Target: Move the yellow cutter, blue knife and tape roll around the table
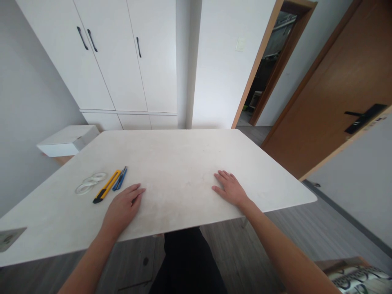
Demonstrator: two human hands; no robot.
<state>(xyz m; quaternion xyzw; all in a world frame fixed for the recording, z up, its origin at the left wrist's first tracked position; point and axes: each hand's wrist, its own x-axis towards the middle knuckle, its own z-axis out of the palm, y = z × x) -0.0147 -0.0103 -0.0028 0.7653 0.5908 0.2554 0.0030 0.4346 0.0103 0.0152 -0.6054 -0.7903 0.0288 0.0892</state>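
Observation:
My left hand (pixel 123 207) rests on the white table (pixel 180 163), its fingers stretched out close together and nothing held. Just beyond it lie a blue utility knife (pixel 119 179) and a larger yellow utility knife (pixel 108 185) with a black end. Left of the knives, thin white tape rolls (pixel 91 182) overlap one another. On the right part of the tabletop, my right hand (pixel 229 188) lies flat with its fingers spread, touching only the surface.
A grey-green flat item (pixel 11 239) lies at the table's left edge. Beyond the far left corner is a white box (pixel 69 139). White cabinets (pixel 122 61) stand behind the table, and a brown door (pixel 333 90) is to the right.

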